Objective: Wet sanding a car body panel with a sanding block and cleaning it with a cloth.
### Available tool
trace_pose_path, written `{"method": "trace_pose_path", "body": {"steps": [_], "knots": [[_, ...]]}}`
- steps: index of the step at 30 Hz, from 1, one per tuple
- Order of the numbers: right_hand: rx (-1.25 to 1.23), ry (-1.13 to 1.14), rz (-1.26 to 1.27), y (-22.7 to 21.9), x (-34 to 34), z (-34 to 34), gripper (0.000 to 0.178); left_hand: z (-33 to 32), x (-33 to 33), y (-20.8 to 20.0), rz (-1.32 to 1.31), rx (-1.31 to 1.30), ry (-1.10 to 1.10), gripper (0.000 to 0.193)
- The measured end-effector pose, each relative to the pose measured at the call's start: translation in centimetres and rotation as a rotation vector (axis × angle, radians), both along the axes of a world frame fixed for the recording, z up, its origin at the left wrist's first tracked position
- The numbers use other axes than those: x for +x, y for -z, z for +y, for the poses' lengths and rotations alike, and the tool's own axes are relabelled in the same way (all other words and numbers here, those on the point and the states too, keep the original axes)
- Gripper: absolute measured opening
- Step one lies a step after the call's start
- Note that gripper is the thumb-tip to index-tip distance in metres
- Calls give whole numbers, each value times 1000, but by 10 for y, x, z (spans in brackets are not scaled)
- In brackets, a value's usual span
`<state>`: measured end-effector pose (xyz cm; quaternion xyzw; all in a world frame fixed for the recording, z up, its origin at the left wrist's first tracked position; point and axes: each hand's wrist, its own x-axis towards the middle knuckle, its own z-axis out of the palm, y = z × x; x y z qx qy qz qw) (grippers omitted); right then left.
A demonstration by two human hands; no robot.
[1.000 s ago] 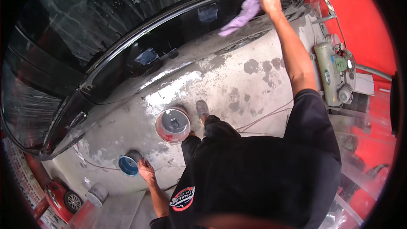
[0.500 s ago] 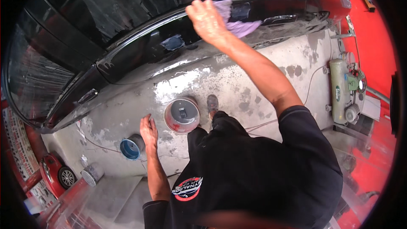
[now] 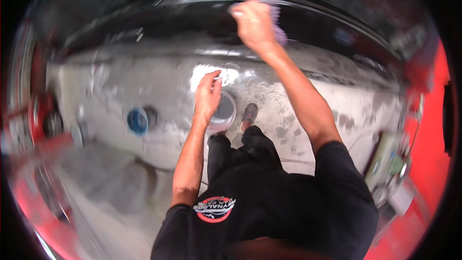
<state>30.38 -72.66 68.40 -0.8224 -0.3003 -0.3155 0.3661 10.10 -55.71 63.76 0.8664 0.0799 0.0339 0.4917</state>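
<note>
Purple cloth (image 3: 278, 19) lies gripped under the right hand (image 3: 252, 21) against the black car body (image 3: 337, 24); the left hand (image 3: 208, 97) hangs open below it.

Purple cloth (image 3: 278, 24), black car (image 3: 144, 43), blue lid (image 3: 137, 121).

purple cloth (image 3: 278, 24) mostly behind right hand (image 3: 252, 21); whole view motion-blurred
</note>
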Motion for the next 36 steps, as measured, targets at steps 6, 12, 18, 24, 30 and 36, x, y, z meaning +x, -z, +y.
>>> {"method": "trace_pose_path", "body": {"steps": [6, 12, 18, 24, 30, 36], "knots": [[147, -90, 321, 36, -99, 47, 9, 32, -74, 79, 218, -227, -248, 32], [-23, -215, 702, 157, -188, 89, 12, 49, -133, 173, 392, -420, -388, 58], [-81, -365, 1035, 319, -250, 95, 14, 53, -158, 314, 582, -719, -384, 58], [-97, -366, 1117, 484, -287, 122, 18, 68, -194, 489, 700, -210, -404, 23], [-332, -298, 1079, 611, -271, 145, 29, 96, -164, 597, 682, -57, -567, 20], [-556, -26, 1098, 700, -286, 169, 43, 91, -160, 684, 490, 8, -463, 24]]}}
